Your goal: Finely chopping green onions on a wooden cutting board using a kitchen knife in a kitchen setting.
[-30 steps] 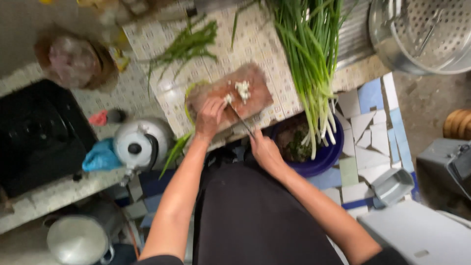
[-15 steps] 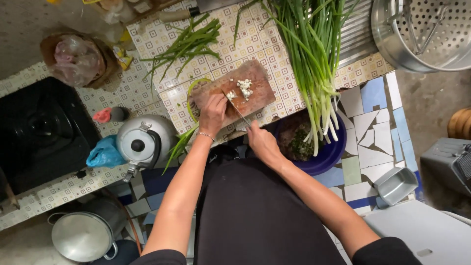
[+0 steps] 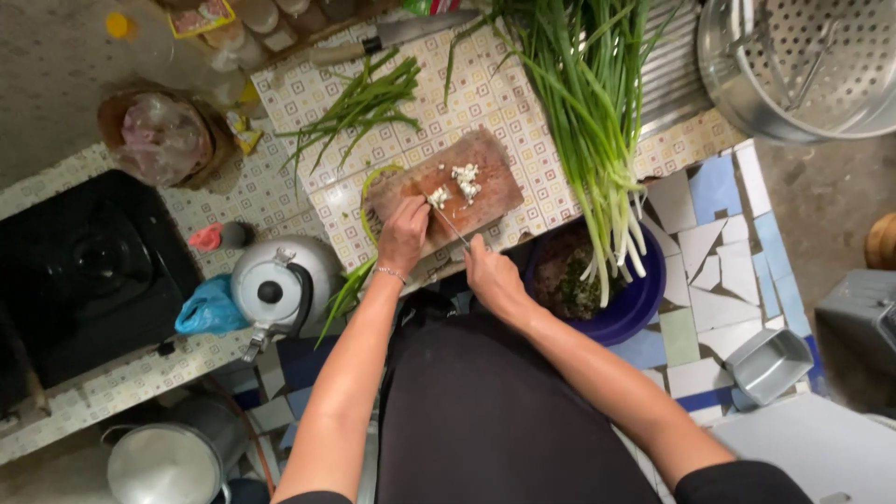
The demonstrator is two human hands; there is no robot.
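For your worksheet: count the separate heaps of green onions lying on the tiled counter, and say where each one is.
2. A small bunch of green stalks lies above the wooden cutting board; a big bundle of green onions lies to its right, white ends over the blue bowl. More may be out of view.

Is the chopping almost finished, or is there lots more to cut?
Only a little looks done: a small pile of chopped white bits lies on the wooden cutting board. In hand: the right hand holds a knife over the board, while the left hand steadies what is being cut. Left: a big bunch of green onions and a smaller pile of green stalks, uncut.
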